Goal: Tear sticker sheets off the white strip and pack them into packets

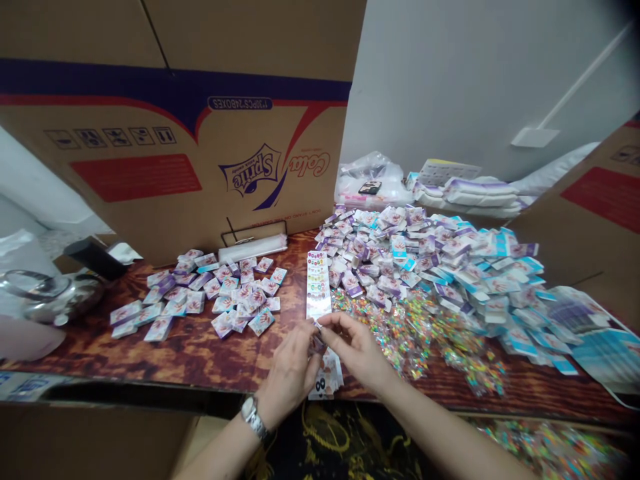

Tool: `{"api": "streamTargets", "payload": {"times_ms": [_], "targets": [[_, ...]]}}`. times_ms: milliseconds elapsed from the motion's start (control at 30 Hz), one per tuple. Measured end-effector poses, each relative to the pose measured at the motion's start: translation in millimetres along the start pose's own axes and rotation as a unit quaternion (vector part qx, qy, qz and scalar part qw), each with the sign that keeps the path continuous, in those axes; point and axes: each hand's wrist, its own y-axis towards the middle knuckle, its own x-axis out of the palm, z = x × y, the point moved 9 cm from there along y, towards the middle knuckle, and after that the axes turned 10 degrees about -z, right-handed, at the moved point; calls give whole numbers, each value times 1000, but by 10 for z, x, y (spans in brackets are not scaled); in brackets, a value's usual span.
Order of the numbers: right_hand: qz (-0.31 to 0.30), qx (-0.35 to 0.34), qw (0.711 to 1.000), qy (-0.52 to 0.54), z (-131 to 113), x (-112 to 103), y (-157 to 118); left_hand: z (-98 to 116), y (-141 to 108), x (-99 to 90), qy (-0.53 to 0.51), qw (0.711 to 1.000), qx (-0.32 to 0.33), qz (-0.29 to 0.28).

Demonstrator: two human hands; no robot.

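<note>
At the table's front, my left hand (290,363) is closed round a small printed box (317,342), mostly hidden by the fingers. My right hand (357,343) meets it from the right, thumb and forefinger pinched at the box's upper end. Just beyond the hands lies a strip of colourful stickers (317,280). Under them, near the edge, are more printed strips (327,377). Clear packets of coloured candy (417,333) spread to the right of my right hand. To the left lie several closed small boxes (245,297) in white, purple and blue.
A big heap of small cartons (400,240) covers the back right. A large cardboard box (175,153) stands behind on the left, another carton (595,220) at the right. A metal kettle (65,297) sits far left. More candy packets (550,447) lie below the table edge.
</note>
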Motion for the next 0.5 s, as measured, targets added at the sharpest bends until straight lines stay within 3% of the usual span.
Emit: {"api": "streamTargets", "payload": {"times_ms": [100, 200, 367, 500], "targets": [[15, 21, 1000, 15, 58, -11, 21, -53, -31, 8, 3, 1000, -25, 19], [34, 11, 998, -46, 8, -46, 12, -87, -47, 33, 17, 999, -43, 23], [59, -68, 975, -203, -260, -11, -81, -24, -21, 97, 65, 998, -22, 13], [69, -176, 936, -295, -423, 136, -231, -3, -12, 117, 100, 995, -22, 22]]}}
